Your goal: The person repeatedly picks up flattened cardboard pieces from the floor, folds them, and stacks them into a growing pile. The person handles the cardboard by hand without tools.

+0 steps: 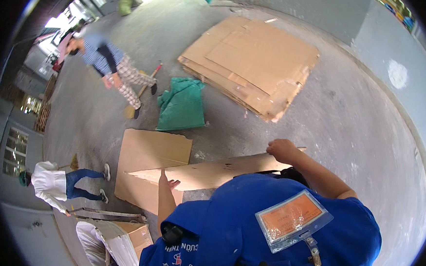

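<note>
A long, pale flat panel [220, 170], which looks like cardboard, slants across in front of my body. My right hand [281, 151] is closed on its right end, near the top edge. Toward the panel's left part, my left hand [167, 181] lies against its face, fingers apart and one stretched up to the upper edge. Under the panel's left end a creased brown cardboard sheet [156, 146] lies on the floor. Whether the panel touches that sheet I cannot tell.
A flat stack of cardboard [256, 57] lies ahead, with a green sack [181, 104] beside it. One person [103, 60] stands at the upper left; another [54, 182] at the left holds a cart handle [113, 213]. An open box [138, 235] is close at my left. A wall [397, 71] runs along the right.
</note>
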Tool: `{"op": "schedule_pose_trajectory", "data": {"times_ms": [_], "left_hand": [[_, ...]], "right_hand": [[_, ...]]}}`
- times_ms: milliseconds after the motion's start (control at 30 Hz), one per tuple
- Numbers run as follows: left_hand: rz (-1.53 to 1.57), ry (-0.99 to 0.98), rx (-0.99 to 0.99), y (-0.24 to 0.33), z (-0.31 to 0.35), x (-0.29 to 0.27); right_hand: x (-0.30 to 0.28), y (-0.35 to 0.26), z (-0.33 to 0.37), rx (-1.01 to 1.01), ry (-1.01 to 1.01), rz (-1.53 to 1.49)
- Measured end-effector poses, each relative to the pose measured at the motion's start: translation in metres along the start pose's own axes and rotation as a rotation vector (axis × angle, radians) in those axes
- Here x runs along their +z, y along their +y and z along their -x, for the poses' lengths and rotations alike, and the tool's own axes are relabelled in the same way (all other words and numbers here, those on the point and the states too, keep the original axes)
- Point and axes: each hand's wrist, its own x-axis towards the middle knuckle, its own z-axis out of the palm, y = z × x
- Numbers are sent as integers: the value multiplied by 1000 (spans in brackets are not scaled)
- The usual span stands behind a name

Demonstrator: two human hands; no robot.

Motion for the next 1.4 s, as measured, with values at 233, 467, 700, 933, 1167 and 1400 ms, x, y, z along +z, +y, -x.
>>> {"op": "schedule_pose_trajectory", "data": {"times_ms": [233,467,700,933,1167,1400], "left_hand": [[6,-30,-113,11,-12,51],[-108,-351,198,68,-59,106],[-108,-476,303,219,-52,247],[-228,-708,429,357,17,407],[-265,-822,615,407,58,595],[130,-961,546,410,14,741]], "right_hand": [[-21,29,-12,-60,97,-49],[-51,42,-54,54,331,-96],[-176,76,-76,302,525,-53],[-259,81,-73,470,816,-127],[-285,178,-77,606,928,142],[-259,329,-125,535,918,449]]}}
